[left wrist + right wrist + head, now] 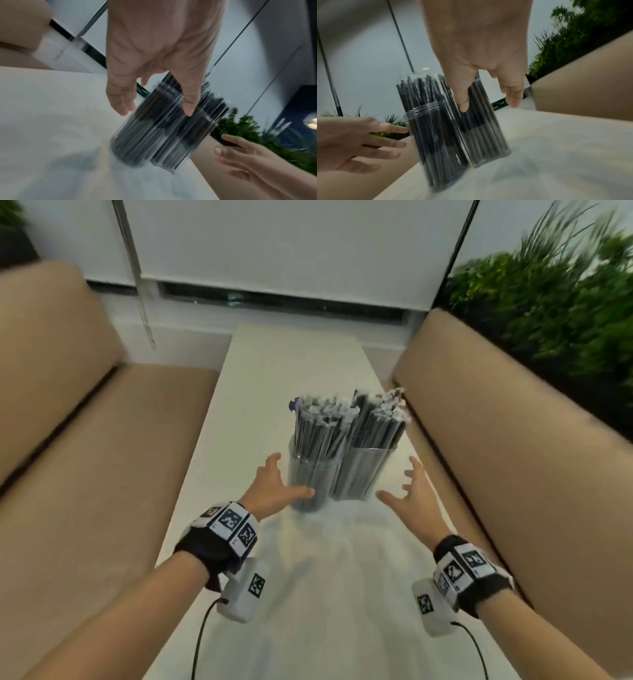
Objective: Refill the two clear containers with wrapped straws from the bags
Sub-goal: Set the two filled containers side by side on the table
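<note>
Two full straw containers on a pale surface between tan benches, both hands spread beside them.

The long white surface (294, 361) runs toward a wall with a lowered white blind (284, 251); tan cushioned benches (85, 460) line both sides, and green plants (555, 302) stand at the far right. The left container (308, 484) and right container (363, 474) stand upright and touching, each packed with dark wrapped straws (322, 422) that rise above the rims. The left hand (270, 491) has its fingers (120, 102) released and spread just beside the left container; whether they touch it cannot be told. The right hand (411, 501) is likewise spread, holding nothing, near the right container. Square black-and-white marker tags (233, 525) sit on both wristbands; no readable writing shows.
</note>
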Motion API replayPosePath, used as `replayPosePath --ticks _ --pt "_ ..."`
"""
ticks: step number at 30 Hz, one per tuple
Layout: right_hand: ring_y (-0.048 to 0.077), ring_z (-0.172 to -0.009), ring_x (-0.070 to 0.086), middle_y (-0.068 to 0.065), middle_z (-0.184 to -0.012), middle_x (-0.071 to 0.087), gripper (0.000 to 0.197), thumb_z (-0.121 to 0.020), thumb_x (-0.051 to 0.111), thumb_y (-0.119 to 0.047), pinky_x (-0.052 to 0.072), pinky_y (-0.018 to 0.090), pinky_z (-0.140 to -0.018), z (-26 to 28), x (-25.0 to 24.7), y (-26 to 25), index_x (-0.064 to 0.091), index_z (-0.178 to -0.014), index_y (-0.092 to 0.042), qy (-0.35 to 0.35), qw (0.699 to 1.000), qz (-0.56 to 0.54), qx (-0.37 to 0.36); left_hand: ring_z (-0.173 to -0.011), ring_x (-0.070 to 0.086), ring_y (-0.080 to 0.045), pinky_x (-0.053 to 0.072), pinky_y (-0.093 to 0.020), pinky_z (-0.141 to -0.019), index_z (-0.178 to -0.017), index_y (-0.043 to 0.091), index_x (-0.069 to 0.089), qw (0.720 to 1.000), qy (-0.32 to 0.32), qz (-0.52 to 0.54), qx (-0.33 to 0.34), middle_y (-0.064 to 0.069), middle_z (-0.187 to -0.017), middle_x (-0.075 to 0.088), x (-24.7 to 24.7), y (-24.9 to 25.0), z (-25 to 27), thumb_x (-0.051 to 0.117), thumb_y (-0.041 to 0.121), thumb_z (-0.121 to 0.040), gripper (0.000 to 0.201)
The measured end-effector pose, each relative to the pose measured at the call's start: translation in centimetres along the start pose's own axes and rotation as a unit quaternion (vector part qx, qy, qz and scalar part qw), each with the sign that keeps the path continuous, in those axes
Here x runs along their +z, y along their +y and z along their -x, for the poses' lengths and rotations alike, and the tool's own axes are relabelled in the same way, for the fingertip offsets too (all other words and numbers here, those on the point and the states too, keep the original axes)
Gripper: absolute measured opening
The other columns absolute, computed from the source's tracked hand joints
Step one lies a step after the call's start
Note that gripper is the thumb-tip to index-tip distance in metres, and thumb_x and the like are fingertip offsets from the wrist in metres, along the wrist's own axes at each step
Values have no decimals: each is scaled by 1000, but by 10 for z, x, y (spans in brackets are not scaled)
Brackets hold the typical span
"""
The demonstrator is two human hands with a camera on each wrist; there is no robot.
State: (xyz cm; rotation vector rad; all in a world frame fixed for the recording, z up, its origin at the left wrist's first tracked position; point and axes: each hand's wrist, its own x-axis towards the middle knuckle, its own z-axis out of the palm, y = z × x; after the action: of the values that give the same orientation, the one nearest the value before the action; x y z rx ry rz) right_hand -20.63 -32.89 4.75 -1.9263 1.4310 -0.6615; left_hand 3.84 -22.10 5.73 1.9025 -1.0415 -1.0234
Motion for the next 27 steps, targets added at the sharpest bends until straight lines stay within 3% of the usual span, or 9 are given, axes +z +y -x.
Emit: replayPosePath --ticks 2,5,9,14,18,21,24,25,27 --pt "33 -143 33 14 -160 23 110 -78 81 -30 36 52 -113 -22 11 10 4 -156 -18 -12 999 -41 -1 -144 23 -34 29 -46 -116 -154 18 -2 999 40 -8 -10 -20 -154 12 22 6 -18 85 37 -70 123" --pt "26 -148 22 8 -163 15 119 -73 85 -31 27 50 -119 -47 26 10 1 -155 -19 -18 991 -128 -32 -143 19 -30 28 -44 -114 -153 18 -1 994 108 11 10 -19 -149 14 42 11 -38 90 30 -64 128" --pt "14 -140 32 3 -154 33 110 -71 87 -23 28 36 -119 -63 48 8 14 -153 -13 3 979 -194 -58 -130 41 -27 39 -45 -110 -147 17 21 983 176 21 43 -10 -136 40 43 5 -63 95 33 -53 121" --pt "11 -130 44 -8 -135 48 90 -75 83 -17 34 24 -109 -85 60 9 28 -146 -17 8 968 -241 -65 -126 49 -23 41 -42 -109 -145 18 27 980 180 51 64 -1 -135 49 25 4 -90 93 22 -58 109" --pt "14 -126 43 1 -138 43 87 -82 72 -39 35 29 -108 -107 66 8 24 -151 -17 18 971 -225 -77 -126 49 -30 41 -47 -109 -138 24 25 981 167 85 53 -3 -130 46 10 0 -113 93 22 -60 104" --pt "15 -114 45 4 -127 40 71 -93 61 -36 38 29 -104 -116 70 7 26 -151 -14 20 981 -189 -46 -122 47 -23 41 -38 -106 -130 18 27 978 172 95 63 -7 -135 42 6 -2 -126 90 15 -64 91" --pt "13 -115 46 3 -127 47 101 -77 39 -81 35 20 -95 -127 78 11 30 -150 -12 48 981 -183 -46 -123 46 -23 42 -35 -103 -137 12 32 974 192 87 80 -12 -141 43 5 -2 -139 87 13 -69 88" --pt "14 -117 48 5 -131 49 89 -85 44 -71 35 17 -93 -131 79 10 30 -150 -11 40 982 -180 -28 -126 46 -26 43 -36 -104 -139 11 32 973 197 83 82 -14 -142 43 5 1 -140 86 15 -70 88" --pt "17 -118 50 13 -140 50 51 -102 47 -16 37 6 -85 -137 79 11 30 -149 -8 31 982 -185 -11 -131 45 -30 42 -40 -106 -143 12 32 971 206 72 92 -15 -142 45 6 1 -144 85 19 -72 89"
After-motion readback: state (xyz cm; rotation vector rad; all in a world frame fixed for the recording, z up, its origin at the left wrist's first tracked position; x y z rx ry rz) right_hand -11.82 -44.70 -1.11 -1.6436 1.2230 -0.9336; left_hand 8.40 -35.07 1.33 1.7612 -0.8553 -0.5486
